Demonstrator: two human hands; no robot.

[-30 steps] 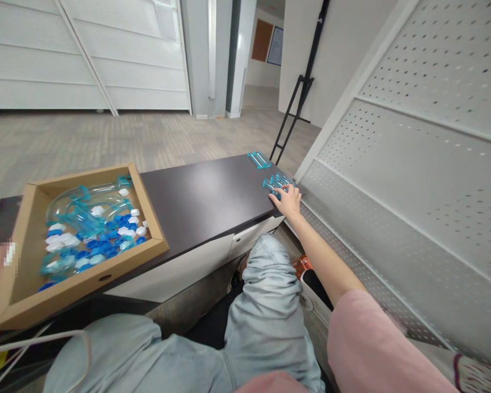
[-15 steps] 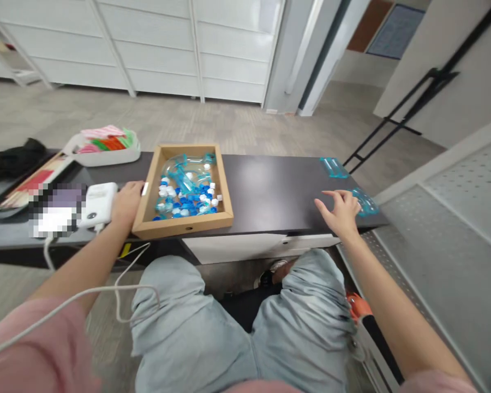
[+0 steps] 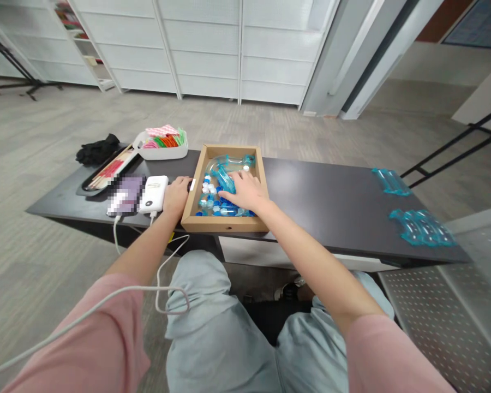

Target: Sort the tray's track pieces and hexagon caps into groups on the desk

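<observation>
A shallow cardboard box (image 3: pixel 228 224) stands on the dark table. Inside it lie several blue and white bottle caps (image 3: pixel 207 188) and clear blue plastic pieces. My right hand (image 3: pixel 247 191) is over the box, its thumb and fingers apart around the near end of a clear blue tube-like piece (image 3: pixel 224 179). That piece still lies among the others; whether the fingers press on it is hard to see. My left hand (image 3: pixel 177 197) rests on the table with its fingers stretched against the box's left wall, partly hidden, beside a white power bank (image 3: pixel 153 194).
Two groups of clear blue pieces (image 3: pixel 423 228) lie at the table's (image 3: pixel 311 196) right end. Left of the box are a white basket (image 3: pixel 163 153) of colourful strips, a black tray (image 3: pixel 88 188) of sticks, black cloth (image 3: pixel 98 150) and a phone. A white cable (image 3: pixel 85 311) crosses my left arm.
My right hand has moved left from the blue pieces at the table's right end into the box. The view has turned to the right-hand pieces' left. My left hand stays by the box.
</observation>
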